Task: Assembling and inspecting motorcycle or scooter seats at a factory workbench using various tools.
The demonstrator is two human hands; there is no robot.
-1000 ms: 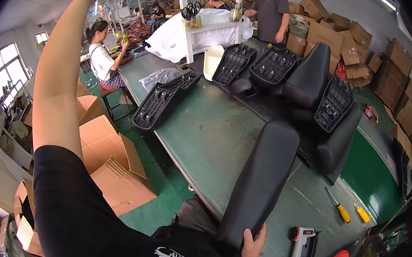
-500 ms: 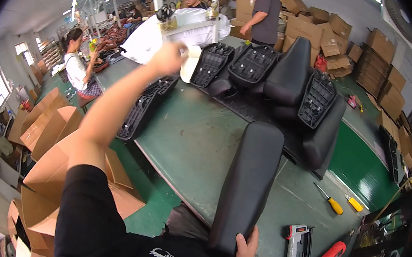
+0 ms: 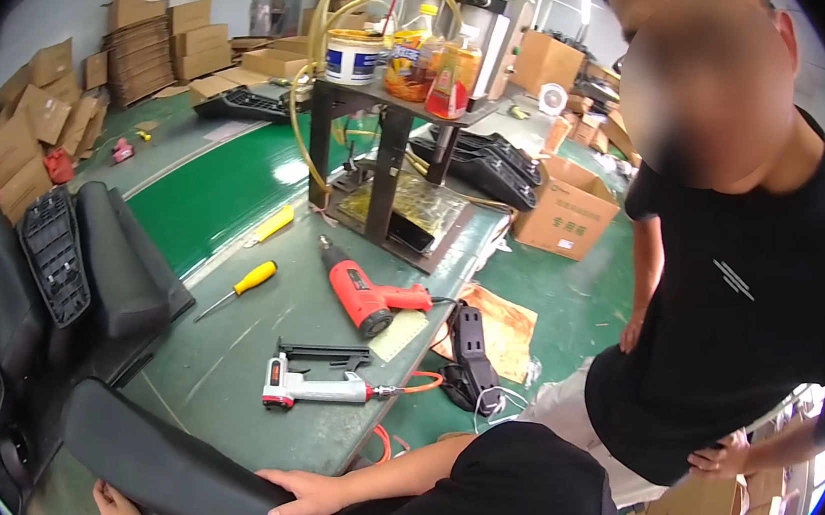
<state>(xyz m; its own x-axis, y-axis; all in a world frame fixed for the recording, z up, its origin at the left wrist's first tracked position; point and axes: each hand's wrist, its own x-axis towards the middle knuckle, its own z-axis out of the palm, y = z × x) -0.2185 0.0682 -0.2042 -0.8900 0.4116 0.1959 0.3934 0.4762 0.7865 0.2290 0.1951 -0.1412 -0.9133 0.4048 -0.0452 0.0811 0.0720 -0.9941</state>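
A long black padded seat (image 3: pixel 175 464) lies slantwise before me at the lower left, smooth cover facing up. My right hand (image 3: pixel 309 494) grips its near end, thumb on the cover and fingers at the far edge. At the seat's lower edge my left hand (image 3: pixel 117 506) shows only in part, its fingers bent against the side. Beyond the seat, on the green bench (image 3: pixel 230 364), are a grey air stapler (image 3: pixel 319 385), a red heat gun (image 3: pixel 359 292), a yellow-handled screwdriver (image 3: pixel 254 278) and a yellow utility knife (image 3: pixel 271 226).
More black seats (image 3: pixel 115 262) and ribbed seat bases (image 3: pixel 56 255) stand at the left. A metal press frame (image 3: pixel 387 169) carries bottles and a tub. A person in black (image 3: pixel 728 321) stands close on the right, beside cardboard boxes (image 3: pixel 568 209). An orange hose (image 3: pixel 424 383) runs off the bench edge.
My view has swung right. My left hand, raised over the bench before, has come down to the seat. The seat now lies more sideways, and a person shows at the right.
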